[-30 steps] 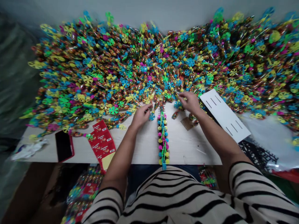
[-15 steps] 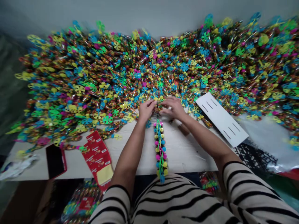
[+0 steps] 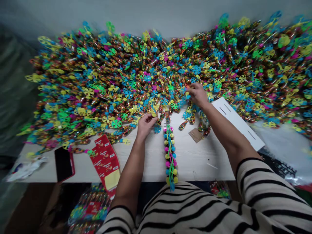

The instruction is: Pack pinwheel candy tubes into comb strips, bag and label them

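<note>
Right hand [image 3: 198,95] hiding its grasp, pinwheel candy tubes [image 3: 268,74] cut off at right edge

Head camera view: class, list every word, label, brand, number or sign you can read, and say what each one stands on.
Nothing can be quoted with certainty.
Red printed label strip: rows of small white-and-yellow print, too small and blurred to read.
Red labels on the bagged pinwheel candy tubes under the table: too blurred to read.
White card: black dashes only, no readable text.
</note>
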`<control>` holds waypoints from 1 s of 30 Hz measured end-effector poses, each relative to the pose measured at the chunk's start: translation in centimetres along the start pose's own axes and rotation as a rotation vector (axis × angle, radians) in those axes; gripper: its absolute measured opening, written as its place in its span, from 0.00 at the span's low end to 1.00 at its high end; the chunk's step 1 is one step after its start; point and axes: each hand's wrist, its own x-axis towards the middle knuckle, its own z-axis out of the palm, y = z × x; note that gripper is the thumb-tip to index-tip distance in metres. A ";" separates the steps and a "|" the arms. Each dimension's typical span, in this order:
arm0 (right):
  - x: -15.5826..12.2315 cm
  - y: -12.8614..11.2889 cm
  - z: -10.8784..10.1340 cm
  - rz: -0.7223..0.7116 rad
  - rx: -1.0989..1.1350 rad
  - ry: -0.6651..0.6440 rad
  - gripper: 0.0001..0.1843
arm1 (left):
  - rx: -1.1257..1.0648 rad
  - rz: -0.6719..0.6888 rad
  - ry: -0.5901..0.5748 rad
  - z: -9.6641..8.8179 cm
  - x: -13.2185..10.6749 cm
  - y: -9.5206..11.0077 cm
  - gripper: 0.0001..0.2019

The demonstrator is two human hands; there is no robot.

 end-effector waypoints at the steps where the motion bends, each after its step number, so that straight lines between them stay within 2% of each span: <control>1: -0.5 -0.3 -0.2 0.012 0.108 0.069 0.12 | -0.011 -0.010 0.002 -0.2 -0.4 -0.2 0.16; 2: -1.2 -0.7 -0.4 0.038 0.217 0.107 0.12 | -0.023 -0.016 0.004 -0.3 -0.7 -0.3 0.17; 4: -3.0 -1.8 -0.8 0.109 0.420 0.069 0.14 | -0.040 -0.023 -0.003 -0.4 -1.5 -0.7 0.17; 9: -8.1 -5.4 -1.0 0.242 0.736 -0.275 0.22 | -0.031 -0.033 -0.048 -0.2 -3.2 -1.5 0.16; 13: -10.6 -7.6 0.2 0.332 0.938 -0.393 0.24 | -0.007 -0.026 -0.070 0.1 -4.1 -1.9 0.15; 17: -12.3 -8.5 2.3 0.329 0.980 -0.376 0.23 | 0.030 -0.004 -0.081 0.3 -4.6 -2.2 0.14; 22: -13.3 -8.5 4.4 0.230 0.857 -0.232 0.22 | 0.150 0.079 -0.089 0.7 -4.6 -2.9 0.12; 27: -13.4 -9.2 4.9 0.237 0.732 -0.100 0.21 | 0.200 0.126 -0.113 1.1 -4.1 -3.3 0.12; 30: -13.3 -9.7 5.0 0.243 0.667 -0.074 0.18 | 0.227 0.165 -0.141 1.1 -3.8 -3.1 0.11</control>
